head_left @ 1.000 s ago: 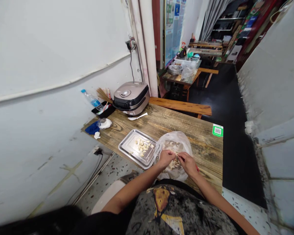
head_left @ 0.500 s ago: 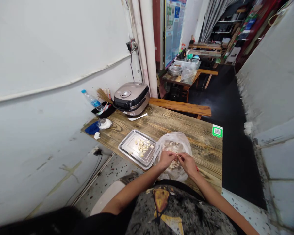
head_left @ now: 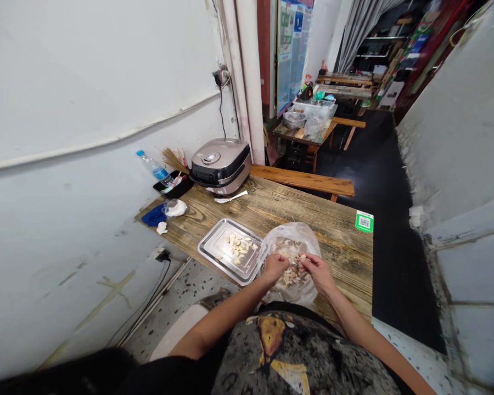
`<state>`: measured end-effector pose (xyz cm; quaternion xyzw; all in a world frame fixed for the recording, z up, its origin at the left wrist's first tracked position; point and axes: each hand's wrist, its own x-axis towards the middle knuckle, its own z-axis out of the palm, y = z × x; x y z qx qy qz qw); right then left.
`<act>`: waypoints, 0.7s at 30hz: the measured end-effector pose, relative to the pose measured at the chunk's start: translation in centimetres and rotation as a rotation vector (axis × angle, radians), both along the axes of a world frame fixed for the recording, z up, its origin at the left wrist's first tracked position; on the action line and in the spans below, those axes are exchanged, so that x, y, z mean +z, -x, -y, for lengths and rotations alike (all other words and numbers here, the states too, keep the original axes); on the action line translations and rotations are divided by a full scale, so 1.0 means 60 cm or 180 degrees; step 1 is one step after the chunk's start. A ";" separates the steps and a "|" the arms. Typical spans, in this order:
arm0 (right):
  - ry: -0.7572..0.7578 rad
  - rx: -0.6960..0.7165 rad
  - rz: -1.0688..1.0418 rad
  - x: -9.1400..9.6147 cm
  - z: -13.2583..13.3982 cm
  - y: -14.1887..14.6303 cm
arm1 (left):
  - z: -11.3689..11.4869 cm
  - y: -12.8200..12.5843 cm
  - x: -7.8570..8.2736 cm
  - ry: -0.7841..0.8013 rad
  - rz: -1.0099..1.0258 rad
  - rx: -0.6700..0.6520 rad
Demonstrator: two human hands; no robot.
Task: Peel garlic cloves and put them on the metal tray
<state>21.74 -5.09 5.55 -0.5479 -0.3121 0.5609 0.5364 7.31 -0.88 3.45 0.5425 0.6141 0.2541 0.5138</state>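
Note:
Over an open clear plastic bag (head_left: 310, 241), both my hands are at work, a short gap between them. My left hand (head_left: 275, 267) is closed in a pinch at the bag's left side; what its fingertips hold is too small to make out. Between the thumb and fingers of my right hand (head_left: 318, 270) sits a small pale garlic clove (head_left: 302, 257). Garlic skins (head_left: 290, 276) and bits lie inside the bag below. Left of the bag, a metal tray (head_left: 214, 233) carries several peeled garlic cloves (head_left: 239, 248).
On the wooden table (head_left: 337, 230) are a rice cooker (head_left: 221, 164), a white plastic knife (head_left: 231, 197), a blue cloth (head_left: 153, 215) and a green QR card (head_left: 364, 221). A water bottle (head_left: 156, 169) leans in a black holder by the wall. Behind stands a bench (head_left: 304, 179).
My hands, touching at the fingertips before, have drawn apart. The garlic clove now shows in my right fingers, and more of the skins in the bag is visible.

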 end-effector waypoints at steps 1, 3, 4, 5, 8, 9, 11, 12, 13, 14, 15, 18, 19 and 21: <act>0.0036 -0.0043 -0.0223 0.004 -0.001 -0.002 | 0.000 0.003 -0.005 0.0021 -0.0060 -0.0106; 0.0102 -0.0043 -0.0570 0.010 -0.003 -0.007 | 0.000 0.008 -0.012 0.0011 -0.0191 -0.0361; 0.0134 -0.0019 -0.0679 0.011 -0.003 -0.010 | 0.000 0.009 -0.014 -0.0017 -0.0261 -0.0503; 0.0160 0.0016 -0.0742 0.010 -0.002 -0.012 | 0.000 0.009 -0.016 -0.0059 -0.0304 -0.0654; 0.0203 0.0161 -0.0735 0.001 0.001 -0.019 | 0.001 0.003 -0.011 -0.0289 -0.0135 -0.1008; 0.0203 0.0224 -0.0685 -0.003 0.002 -0.021 | 0.001 0.000 -0.006 -0.0382 0.0015 -0.1053; 0.0175 0.0364 -0.0481 -0.011 0.004 -0.025 | 0.000 -0.007 0.008 -0.0471 0.0323 -0.0997; 0.0143 0.0430 -0.0325 -0.015 0.005 -0.026 | 0.000 -0.010 0.015 -0.0448 0.0454 -0.0937; 0.0102 0.0496 -0.0145 -0.019 0.005 -0.027 | -0.001 -0.013 0.022 -0.0383 0.0562 -0.0867; 0.0055 0.0564 0.0045 -0.021 0.005 -0.029 | -0.001 -0.016 0.029 -0.0284 0.0651 -0.0797; 0.0005 0.0630 0.0236 -0.024 0.005 -0.030 | -0.001 -0.017 0.033 -0.0177 0.0732 -0.0734; -0.0186 0.0833 0.0685 -0.028 0.004 -0.035 | 0.000 -0.019 0.035 0.0076 0.0978 -0.0588; -0.0255 0.0903 0.0807 -0.029 0.003 -0.037 | 0.000 -0.018 0.033 0.0120 0.1044 -0.0580; -0.0373 0.1027 0.1040 -0.028 0.001 -0.041 | 0.001 -0.017 0.029 0.0104 0.1093 -0.0596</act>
